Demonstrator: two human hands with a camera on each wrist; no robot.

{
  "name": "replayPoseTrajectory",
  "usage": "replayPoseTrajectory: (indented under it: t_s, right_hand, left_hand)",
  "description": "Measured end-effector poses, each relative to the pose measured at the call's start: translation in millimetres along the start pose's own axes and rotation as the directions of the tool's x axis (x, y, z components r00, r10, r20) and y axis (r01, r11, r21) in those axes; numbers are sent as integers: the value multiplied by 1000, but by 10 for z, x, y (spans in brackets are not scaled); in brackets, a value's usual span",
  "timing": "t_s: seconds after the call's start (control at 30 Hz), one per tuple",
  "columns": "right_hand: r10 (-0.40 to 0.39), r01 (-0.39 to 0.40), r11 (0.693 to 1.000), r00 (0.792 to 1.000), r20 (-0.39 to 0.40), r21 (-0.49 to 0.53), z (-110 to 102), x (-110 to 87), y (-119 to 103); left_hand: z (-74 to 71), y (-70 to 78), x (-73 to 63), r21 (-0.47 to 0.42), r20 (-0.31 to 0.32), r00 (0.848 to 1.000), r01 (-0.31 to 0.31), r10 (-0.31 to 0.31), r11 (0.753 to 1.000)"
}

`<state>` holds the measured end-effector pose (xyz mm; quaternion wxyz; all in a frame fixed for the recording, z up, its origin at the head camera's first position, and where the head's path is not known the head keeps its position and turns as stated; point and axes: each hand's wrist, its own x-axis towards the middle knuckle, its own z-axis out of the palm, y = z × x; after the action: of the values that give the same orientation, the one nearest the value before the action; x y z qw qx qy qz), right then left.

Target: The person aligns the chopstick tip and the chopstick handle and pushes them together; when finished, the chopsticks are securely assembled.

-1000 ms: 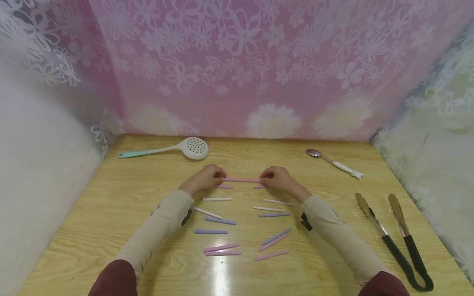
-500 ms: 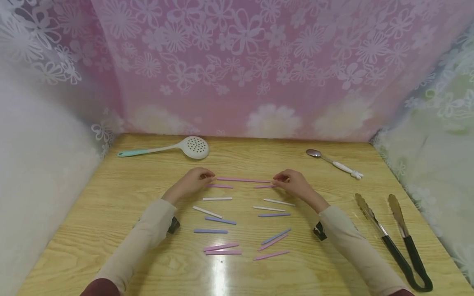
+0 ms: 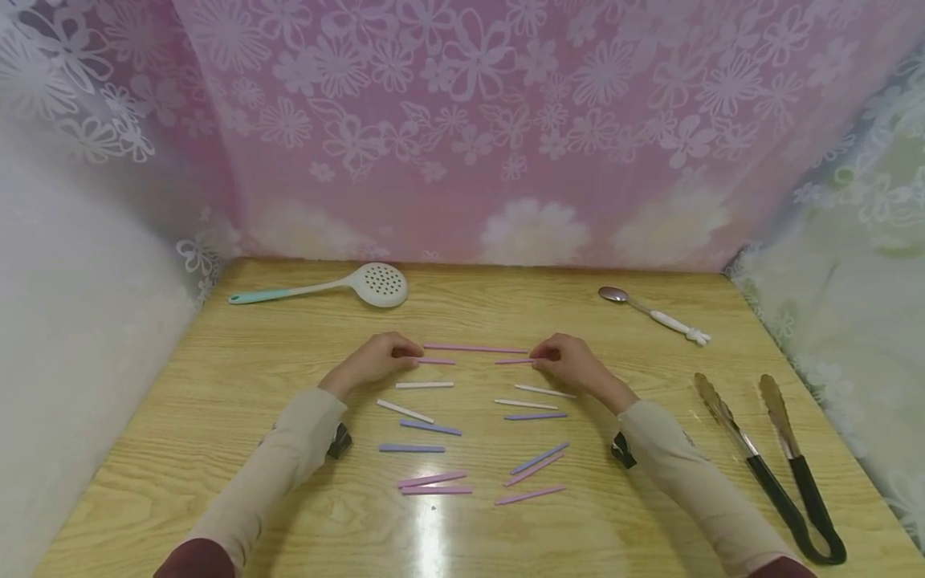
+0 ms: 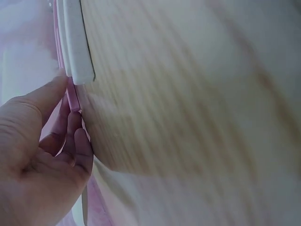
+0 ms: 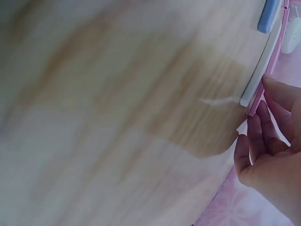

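Observation:
A long pink bag clip (image 3: 474, 348) lies across the table in the head view, between the two hands. Just nearer are two short pink clips in line, a left one (image 3: 437, 361) and a right one (image 3: 513, 361). My left hand (image 3: 376, 359) pinches the outer end of the left short clip, thumb and fingers around its tip in the left wrist view (image 4: 73, 96). My right hand (image 3: 569, 359) pinches the outer end of the right one, the fingers partly hiding it. In the right wrist view, a white clip (image 5: 256, 80) lies beside the pink.
Nearer lie several white clips (image 3: 425, 385), blue clips (image 3: 412, 449) and pink clips (image 3: 436, 490) in two columns. A slotted skimmer (image 3: 381, 285) is at the back left, a spoon (image 3: 668, 321) at the back right. Black-handled tongs (image 3: 784, 490) lie at the right.
Both hands drew apart along the long pink clip, then let go of its ends. Each has shifted slightly nearer, onto a short pink clip. The long clip stays on the table.

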<state>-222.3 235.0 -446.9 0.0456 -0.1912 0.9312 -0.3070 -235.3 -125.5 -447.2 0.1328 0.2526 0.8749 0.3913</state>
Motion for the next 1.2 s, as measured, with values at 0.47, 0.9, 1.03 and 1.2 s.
replayPoseTrajectory:
  t_s: [0.47,0.9,1.03,1.2]
  right_hand:
    - [20,-20,999,1000,-2,48,-18,-43,-90]
    - [-34,41,986,998,-46,161,-24,-58,-442]
    - [-20,26,984,999,-36,175,-21,-61,-451]
    - [-19,22,981,1000,-19,194,-29,-72,-460]
  left_hand:
    - [56,29,2,17,-6,1000,11,-11,1000]
    - [75,336,27,-57,-43,999,-21,19,998]
    - [81,346,37,-60,-41,999,-14,12,998]
    - [84,348,30,-49,-44,999,-20,18,999]
